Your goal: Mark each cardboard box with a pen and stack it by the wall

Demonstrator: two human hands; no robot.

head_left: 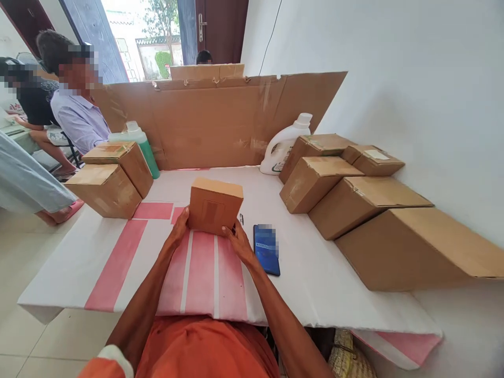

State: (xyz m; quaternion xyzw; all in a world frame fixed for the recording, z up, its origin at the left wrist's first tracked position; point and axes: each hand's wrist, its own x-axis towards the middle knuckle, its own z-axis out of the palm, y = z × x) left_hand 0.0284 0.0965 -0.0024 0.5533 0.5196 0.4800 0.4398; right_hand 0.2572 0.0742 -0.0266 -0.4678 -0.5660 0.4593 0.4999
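Note:
A small brown cardboard box [216, 206] is held between both my hands over the middle of the table. My left hand [180, 227] grips its left side, fingers partly hidden behind it. At the lower right corner my right hand [238, 240] holds it, with the thumb on the near face. A darker rectangular patch shows on that face, and the top looks closed. Just right of my right hand lies a blue smartphone [266, 251]. A small dark object [241, 219], too small to name, shows beside the box.
Two cardboard boxes [103, 189] and a green liquid bottle [145, 149] stand at the left. Several boxes [378, 226] line the right side by the wall, near a white jug [287, 137]. A cardboard sheet [208, 123] closes off the back. People [79, 113] are at the far left.

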